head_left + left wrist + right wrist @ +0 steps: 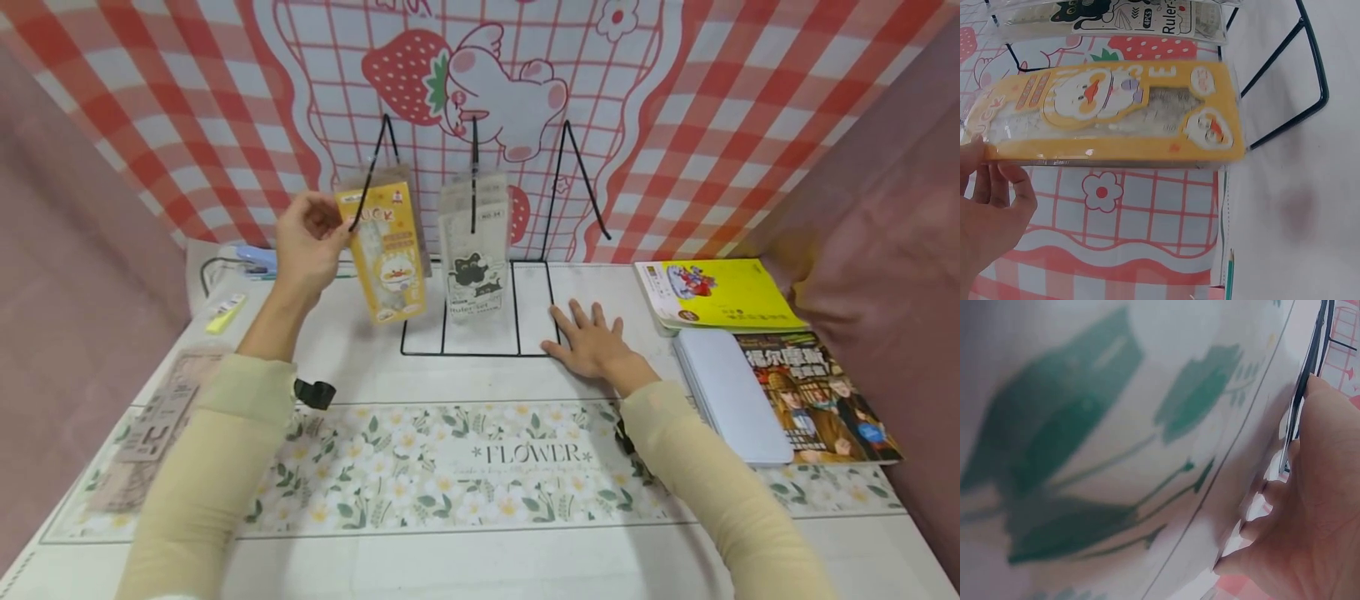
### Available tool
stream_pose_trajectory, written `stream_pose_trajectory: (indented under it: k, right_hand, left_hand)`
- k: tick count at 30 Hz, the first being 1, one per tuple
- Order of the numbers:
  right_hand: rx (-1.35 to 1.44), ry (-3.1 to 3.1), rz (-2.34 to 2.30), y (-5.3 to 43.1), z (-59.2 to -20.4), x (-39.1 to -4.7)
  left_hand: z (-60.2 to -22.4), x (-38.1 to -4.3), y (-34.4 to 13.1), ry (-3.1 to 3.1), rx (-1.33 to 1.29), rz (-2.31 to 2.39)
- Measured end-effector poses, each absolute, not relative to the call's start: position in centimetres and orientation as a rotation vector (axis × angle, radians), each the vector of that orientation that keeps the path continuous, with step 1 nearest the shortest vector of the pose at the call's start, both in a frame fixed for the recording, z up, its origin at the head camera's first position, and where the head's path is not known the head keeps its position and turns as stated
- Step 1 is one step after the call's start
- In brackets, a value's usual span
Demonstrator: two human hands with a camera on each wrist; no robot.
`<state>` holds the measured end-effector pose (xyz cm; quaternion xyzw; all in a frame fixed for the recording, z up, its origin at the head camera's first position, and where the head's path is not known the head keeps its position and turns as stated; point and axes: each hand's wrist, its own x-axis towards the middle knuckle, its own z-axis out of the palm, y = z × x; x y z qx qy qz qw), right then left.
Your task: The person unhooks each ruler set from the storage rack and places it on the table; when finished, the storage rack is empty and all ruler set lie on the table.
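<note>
A black wire display rack [480,355] stands on the table with upright hooks. On its left hook hangs a yellow duck-printed ruler set packet [392,250], another packet showing behind it. My left hand [309,246] pinches the yellow packet by its upper left edge, near the hook's tip. In the left wrist view, thumb and fingers are at one end of that packet [1104,152]. Grey cat-printed ruler sets [476,267] hang from the middle hook; the right hook bears nothing. My right hand [592,346] rests palm down, fingers spread, at the rack's right front corner.
At the right lie a yellow book [735,292], a pale case [731,396] and a magazine [832,400]. Leftward are a flat pinkish packet [142,442], a yellow-and-white item [227,313] and blue stationery [255,258]. A checked cloth [697,125] hangs behind the rack.
</note>
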<state>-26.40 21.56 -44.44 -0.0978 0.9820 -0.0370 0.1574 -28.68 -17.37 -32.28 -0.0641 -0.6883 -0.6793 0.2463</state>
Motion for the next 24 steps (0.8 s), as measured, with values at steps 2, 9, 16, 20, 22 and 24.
stream_pose_trajectory:
  k: [2, 9, 16, 20, 22, 24]
  right_hand:
    - [-0.276, 2.812, -0.109, 21.5, -44.4, -26.4]
    - [-0.279, 2.813, -0.105, 21.4, -44.6, -26.4]
    - [-0.267, 2.809, -0.091, 21.5, -44.7, -26.5]
    - [-0.261, 2.809, -0.092, 21.5, -44.7, -26.4]
    - [-0.258, 2.808, -0.096, 21.5, -44.7, -26.4]
    - [-0.257, 2.810, -0.091, 21.5, -44.8, -26.5]
  left_hand:
    - [-32.3, -28.5, -17.5, -1.903, -0.208, -1.876]
    - [-32.2, -27.4, -18.2, -1.937, -0.260, -1.942]
    - [-32.0, -26.1, -18.7, -1.931, -0.271, -2.086]
    - [-31.8, -25.2, -18.7, -1.951, -0.229, -2.195]
    - [-31.7, -24.7, -18.8, -1.960, -0.220, -2.235]
    - [-31.6, -24.3, -18.9, -1.964, -0.224, -2.259]
